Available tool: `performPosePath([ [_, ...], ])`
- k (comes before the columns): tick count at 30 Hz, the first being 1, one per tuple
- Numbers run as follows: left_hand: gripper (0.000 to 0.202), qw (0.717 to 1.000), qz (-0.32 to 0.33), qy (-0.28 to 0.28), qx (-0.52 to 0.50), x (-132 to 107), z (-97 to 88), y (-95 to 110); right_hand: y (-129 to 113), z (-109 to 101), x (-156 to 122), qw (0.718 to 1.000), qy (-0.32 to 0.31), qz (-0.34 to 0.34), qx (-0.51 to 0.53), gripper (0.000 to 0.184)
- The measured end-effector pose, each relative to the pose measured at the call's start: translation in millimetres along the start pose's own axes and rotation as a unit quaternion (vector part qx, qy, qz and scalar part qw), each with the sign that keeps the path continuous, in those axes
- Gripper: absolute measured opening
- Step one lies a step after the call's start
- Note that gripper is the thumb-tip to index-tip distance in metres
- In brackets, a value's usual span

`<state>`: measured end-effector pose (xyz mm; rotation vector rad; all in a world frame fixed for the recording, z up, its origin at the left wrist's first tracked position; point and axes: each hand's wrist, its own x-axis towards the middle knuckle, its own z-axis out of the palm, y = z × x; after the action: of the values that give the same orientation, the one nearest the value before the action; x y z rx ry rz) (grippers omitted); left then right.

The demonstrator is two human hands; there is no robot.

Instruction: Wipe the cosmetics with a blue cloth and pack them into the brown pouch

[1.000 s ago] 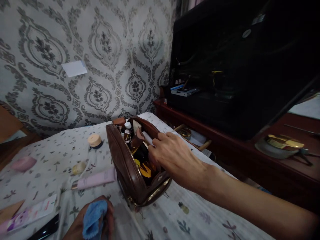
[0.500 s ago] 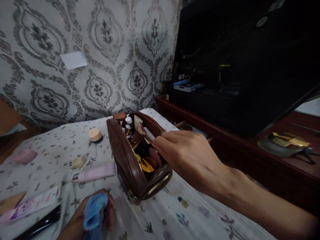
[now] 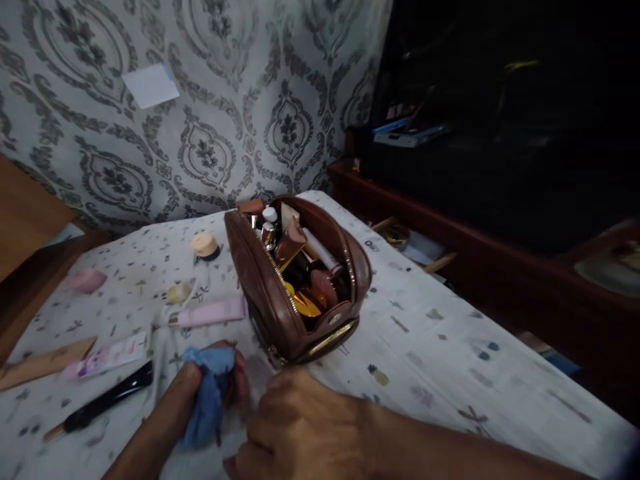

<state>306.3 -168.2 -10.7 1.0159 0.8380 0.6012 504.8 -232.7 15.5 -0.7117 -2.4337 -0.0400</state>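
A light blue cloth (image 3: 209, 393) is bunched in my left hand (image 3: 187, 387), whose fingers are closed round it. My right hand (image 3: 300, 420) is close beside it, in front of the bag, with its back to me and its fingers curled under. What those fingers hold, if anything, is hidden, and motion blurs them. Just beyond both hands stands a brown makeup bag (image 3: 273, 293), unzipped and filled with several cosmetics. Inside are a white-capped bottle (image 3: 270, 215), a white tube (image 3: 321, 250) and a shiny yellow item (image 3: 306, 303).
Left of the bag lie a pink tube (image 3: 213, 313), a beige-topped jar (image 3: 204, 245), a pink sponge-like piece (image 3: 87, 280), a white-and-purple tube (image 3: 110, 357) and a black tube (image 3: 110, 397). A patterned sheet (image 3: 425, 373) covers the surface. Dark red furniture (image 3: 450, 247) runs along the right.
My right hand has left the bag's right edge and come down and left, close to my left hand. The cloth stays in my left hand. The camera view has shifted.
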Motion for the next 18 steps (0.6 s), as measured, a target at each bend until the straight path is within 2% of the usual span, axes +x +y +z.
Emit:
performPosePath([
  [2,0.074,1.0,-0.011,0.006,-0.005,1.4,-2.7,-0.7,-1.9,12.6,9.2,1.0,0.002,-0.018,-0.01,0.028],
  [5,0.064,0.998,-0.018,0.039,0.04,3.3,-5.0,1.0,-1.8,32.5,18.8,0.999,-0.002,-0.047,-0.01,0.021],
  [8,0.054,0.986,0.036,0.068,0.15,2.0,-1.4,7.8,2.2,53.7,19.1,0.998,0.02,-0.059,-0.008,0.023],
  [11,0.045,0.962,0.086,0.028,0.257,-0.6,3.9,14.6,6.7,66.9,13.8,0.997,0.053,-0.05,-0.003,0.026],
  [14,0.038,0.942,0.119,-0.02,0.313,-1.4,6.6,16.0,8.0,68.6,9.6,0.995,0.101,-0.027,0.01,0.033],
  [16,0.034,0.934,0.136,-0.025,0.328,-1.2,7.3,14.5,7.5,67.1,8.5,0.992,0.124,-0.016,0.013,0.038],
  [18,0.031,0.925,0.152,-0.021,0.347,-1.3,7.7,13.3,6.9,66.2,8.0,0.992,0.122,-0.015,0.016,0.04],
])
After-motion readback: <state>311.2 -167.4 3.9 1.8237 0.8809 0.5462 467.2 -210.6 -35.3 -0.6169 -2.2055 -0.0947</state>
